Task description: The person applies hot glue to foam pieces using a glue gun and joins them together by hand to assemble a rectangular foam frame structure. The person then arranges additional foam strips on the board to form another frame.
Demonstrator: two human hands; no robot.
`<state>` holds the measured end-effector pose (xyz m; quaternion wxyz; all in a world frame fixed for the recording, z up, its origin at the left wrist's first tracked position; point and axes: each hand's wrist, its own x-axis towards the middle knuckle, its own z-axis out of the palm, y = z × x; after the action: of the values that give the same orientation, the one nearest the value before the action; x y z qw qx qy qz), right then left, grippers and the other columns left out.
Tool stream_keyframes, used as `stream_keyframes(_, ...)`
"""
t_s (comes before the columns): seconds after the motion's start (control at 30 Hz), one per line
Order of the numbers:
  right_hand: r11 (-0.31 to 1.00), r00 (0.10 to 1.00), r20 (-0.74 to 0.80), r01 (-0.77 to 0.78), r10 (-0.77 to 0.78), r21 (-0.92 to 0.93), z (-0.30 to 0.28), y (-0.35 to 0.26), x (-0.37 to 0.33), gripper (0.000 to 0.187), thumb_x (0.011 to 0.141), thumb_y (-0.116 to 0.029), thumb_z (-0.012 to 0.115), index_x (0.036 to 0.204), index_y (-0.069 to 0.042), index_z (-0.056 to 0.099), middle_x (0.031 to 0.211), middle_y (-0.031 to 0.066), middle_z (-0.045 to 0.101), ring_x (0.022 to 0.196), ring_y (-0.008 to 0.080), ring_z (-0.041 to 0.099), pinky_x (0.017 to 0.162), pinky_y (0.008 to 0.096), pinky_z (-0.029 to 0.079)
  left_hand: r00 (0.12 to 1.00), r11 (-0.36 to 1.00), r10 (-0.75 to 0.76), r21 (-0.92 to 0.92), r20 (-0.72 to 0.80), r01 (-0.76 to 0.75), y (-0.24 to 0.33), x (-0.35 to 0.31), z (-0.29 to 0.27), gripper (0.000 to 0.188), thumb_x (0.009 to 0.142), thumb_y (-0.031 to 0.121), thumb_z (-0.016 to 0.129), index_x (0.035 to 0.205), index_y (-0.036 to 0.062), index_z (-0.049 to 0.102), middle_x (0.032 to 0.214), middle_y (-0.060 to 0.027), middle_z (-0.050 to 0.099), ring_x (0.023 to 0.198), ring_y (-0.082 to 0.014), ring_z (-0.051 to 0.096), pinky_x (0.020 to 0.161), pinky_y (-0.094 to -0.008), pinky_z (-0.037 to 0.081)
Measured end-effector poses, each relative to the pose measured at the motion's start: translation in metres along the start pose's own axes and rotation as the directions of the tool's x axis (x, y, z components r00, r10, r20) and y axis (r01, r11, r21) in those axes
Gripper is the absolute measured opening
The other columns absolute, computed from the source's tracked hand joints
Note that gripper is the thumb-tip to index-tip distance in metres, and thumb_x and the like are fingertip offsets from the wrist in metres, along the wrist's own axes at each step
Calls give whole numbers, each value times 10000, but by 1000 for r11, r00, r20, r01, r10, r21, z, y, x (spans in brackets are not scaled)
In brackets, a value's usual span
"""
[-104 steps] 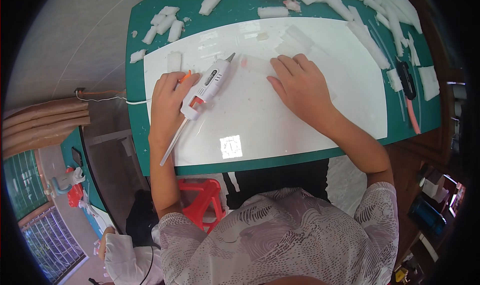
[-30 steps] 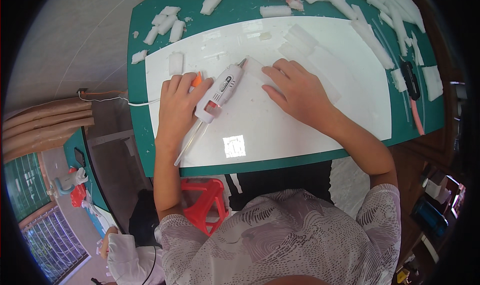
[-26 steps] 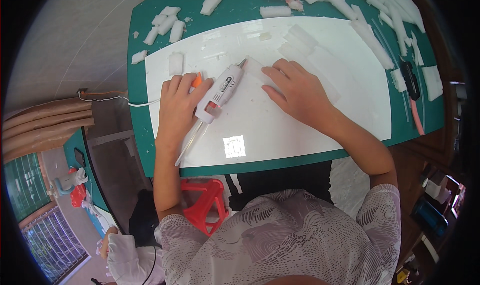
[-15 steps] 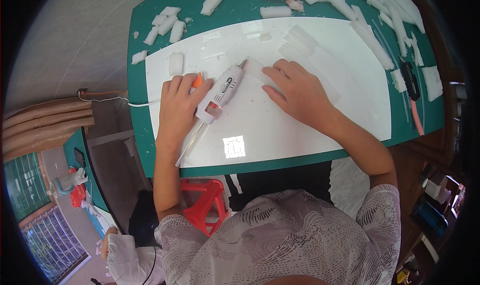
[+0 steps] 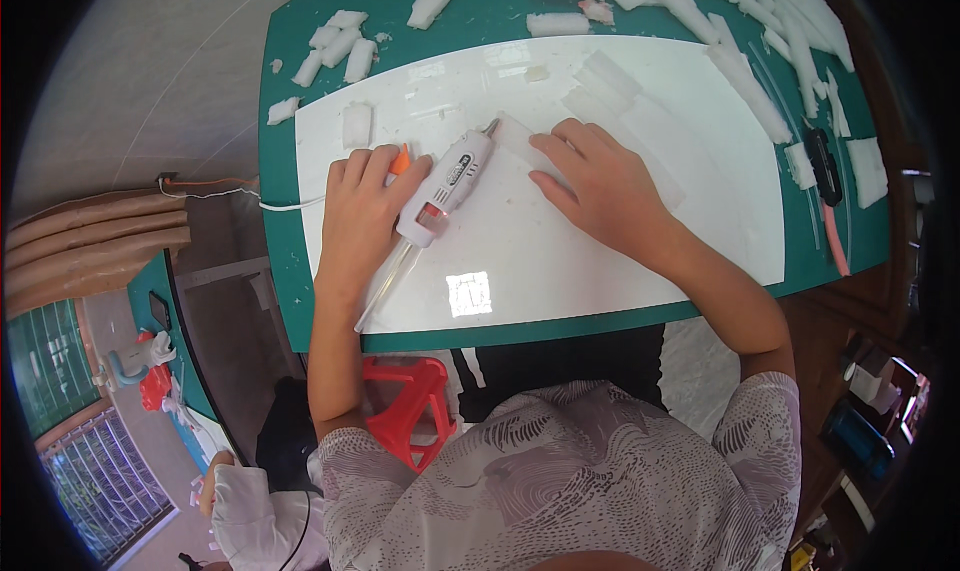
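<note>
My left hand (image 5: 362, 196) is wrapped round the grip of a white hot glue gun (image 5: 447, 186), by its orange trigger (image 5: 400, 161). A clear glue stick (image 5: 385, 286) sticks out of the gun's rear, toward me. The metal nozzle points away from me and sits at the left end of a thin, whitish foam strip (image 5: 517, 141) lying on the white board (image 5: 600, 281). My right hand (image 5: 610, 186) is closed on that strip with bent fingers, thumb apart from the gun. Its fingertips partly cover the strip, and more pale pieces (image 5: 610, 81) lie flat just beyond.
Several white foam blocks (image 5: 340, 46) lie at the far left, with longer foam strips (image 5: 750, 91) at the far right. A black-and-pink tool (image 5: 822, 166) rests on the green table (image 5: 310, 341) at right. The gun's white cord (image 5: 290, 207) runs off left. A red stool (image 5: 410, 411) stands below.
The whole picture has shifted very slightly. Both hands, the glue gun and the foam strip keep nearly the same places.
</note>
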<state>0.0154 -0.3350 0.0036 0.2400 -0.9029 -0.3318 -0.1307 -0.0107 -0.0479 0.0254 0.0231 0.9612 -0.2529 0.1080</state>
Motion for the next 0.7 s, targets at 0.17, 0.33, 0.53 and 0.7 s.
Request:
stream_keyframes(0.17,1000,1000,4,-3,3,3,0,0,0,273,895,-200,708,1117,-61,632,1030,72,597,946,223,613,727,320,553,1000,1000,2,9,5,-2,0,0,0,509,698,129,776,1197,173,686,1157,-88,611,1054,-261,548,887,-390,407)
stream_keyframes(0.33,1000,1000,11,-9,9,6,-1,0,0,273,894,-197,707,1116,-57,632,1032,74,597,946,229,613,733,325,554,1000,1000,-1,1,5,1,2,0,-2,497,712,130,765,1200,173,681,1159,-86,608,1055,-259,549,883,-391,406)
stream_keyframes(0.53,1000,1000,5,-4,4,10,-1,0,0,281,892,-195,708,1125,-56,634,1039,80,599,953,232,614,739,325,554,1000,999,15,40,6,-15,1,0,0,481,728,129,748,1202,175,679,1157,-82,604,1053,-254,550,879,-392,406)
stream_keyframes(0.7,1000,1000,12,-6,6,7,-2,-1,0,279,895,-195,705,1127,-56,635,1043,81,601,958,233,614,749,325,554,1000,996,28,90,4,-29,1,-1,1,461,751,122,717,1206,174,667,1158,-81,606,1054,-253,551,875,-398,407)
